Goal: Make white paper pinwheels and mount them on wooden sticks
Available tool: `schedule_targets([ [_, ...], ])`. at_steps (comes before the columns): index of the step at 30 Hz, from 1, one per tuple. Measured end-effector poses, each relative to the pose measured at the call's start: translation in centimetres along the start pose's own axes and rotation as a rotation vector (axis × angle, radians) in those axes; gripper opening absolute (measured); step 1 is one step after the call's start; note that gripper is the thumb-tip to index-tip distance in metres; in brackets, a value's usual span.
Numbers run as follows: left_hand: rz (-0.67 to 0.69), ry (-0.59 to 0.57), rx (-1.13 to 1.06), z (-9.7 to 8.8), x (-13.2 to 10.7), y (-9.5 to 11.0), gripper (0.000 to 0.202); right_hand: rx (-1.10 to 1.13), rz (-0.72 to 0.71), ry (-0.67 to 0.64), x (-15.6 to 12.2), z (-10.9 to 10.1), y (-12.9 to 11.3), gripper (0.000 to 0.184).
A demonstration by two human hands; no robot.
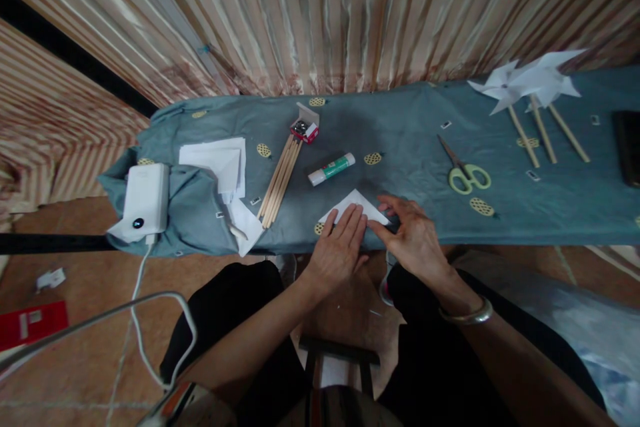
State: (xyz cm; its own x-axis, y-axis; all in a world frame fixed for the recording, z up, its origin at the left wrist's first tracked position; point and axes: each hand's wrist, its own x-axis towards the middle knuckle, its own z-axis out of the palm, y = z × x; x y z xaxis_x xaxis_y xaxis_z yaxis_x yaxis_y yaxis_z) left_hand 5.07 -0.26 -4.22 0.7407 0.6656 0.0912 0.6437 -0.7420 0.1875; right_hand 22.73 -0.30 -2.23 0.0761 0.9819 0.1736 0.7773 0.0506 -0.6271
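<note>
A white sheet of paper [354,199], folded into a triangle, lies at the near edge of the cloth-covered table. My left hand [341,243] rests flat on its left and middle part, fingers stretched out and pressing down. At the right corner of the folded paper, my right hand [413,237] has its thumb on the lower edge and its index finger by the slanted side, gripping that corner. A green and white glue stick [331,169] lies just beyond the paper. Several wooden sticks [281,181] lie to the left, touching a small open red box [305,125] with shiny contents.
Green-handled scissors [467,175] and several paper pinwheels [525,90] on sticks lie to the right. Loose white paper [220,163] and a white power bank [146,200] with a cable [137,287] are at left. A dark object [629,147] sits at the far right. Curtains [320,20] hang behind.
</note>
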Motion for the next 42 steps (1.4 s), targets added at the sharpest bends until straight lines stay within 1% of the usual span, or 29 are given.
schedule_targets([
  [4, -0.002, -0.01, 0.008, -0.2, 0.1, 0.0, 0.067, -0.013, -0.033, -0.024, -0.1, 0.1, 0.1, 0.036],
  [7, 0.004, -0.02, 0.016, -0.6, -0.3, -0.4, 0.067, -0.013, -0.044, -0.04, -0.3, -0.3, 0.6, 0.036],
  [11, -0.064, -0.025, 0.025, -1.3, -1.9, -1.9, 0.064, -0.002, -0.053, -0.02, -0.7, -1.3, 1.8, 0.038],
  [15, -0.099, -0.008, 0.041, -1.7, -3.8, -3.3, 0.063, -0.008, -0.044, -0.023, -1.1, -2.1, 2.5, 0.037],
  [18, -0.118, 0.0, 0.06, -1.8, -4.7, -3.8, 0.062, -0.009, -0.051, -0.029, -1.2, -2.2, 2.6, 0.037],
  [21, -0.129, 0.002, 0.071, -2.0, -5.1, -3.9, 0.062, -0.007, -0.058, -0.032, -1.3, -2.1, 2.7, 0.038],
  [26, -0.163, -0.008, 0.034, -2.4, -5.1, -3.7, 0.06, 0.031, -0.042, -0.021, -1.2, -2.3, 2.9, 0.034],
  [30, -0.195, 0.029, -0.038, -2.7, -4.9, -3.6, 0.055, 0.117, -0.043, -0.028, -0.9, -2.2, 2.2, 0.03],
  [35, -0.237, 0.114, -0.176, -3.2, -4.1, -3.5, 0.052, 0.121, -0.077, -0.044, -0.4, -1.0, 1.1, 0.026],
  [39, -0.296, 0.154, -0.333, -3.5, -3.4, -3.4, 0.051, 0.126, -0.079, -0.056, -0.2, -0.6, 0.4, 0.012],
  [42, -0.358, 0.186, -0.453, -3.6, -2.8, -3.4, 0.05, 0.151, -0.093, -0.084, -0.2, -0.7, -0.4, 0.009],
])
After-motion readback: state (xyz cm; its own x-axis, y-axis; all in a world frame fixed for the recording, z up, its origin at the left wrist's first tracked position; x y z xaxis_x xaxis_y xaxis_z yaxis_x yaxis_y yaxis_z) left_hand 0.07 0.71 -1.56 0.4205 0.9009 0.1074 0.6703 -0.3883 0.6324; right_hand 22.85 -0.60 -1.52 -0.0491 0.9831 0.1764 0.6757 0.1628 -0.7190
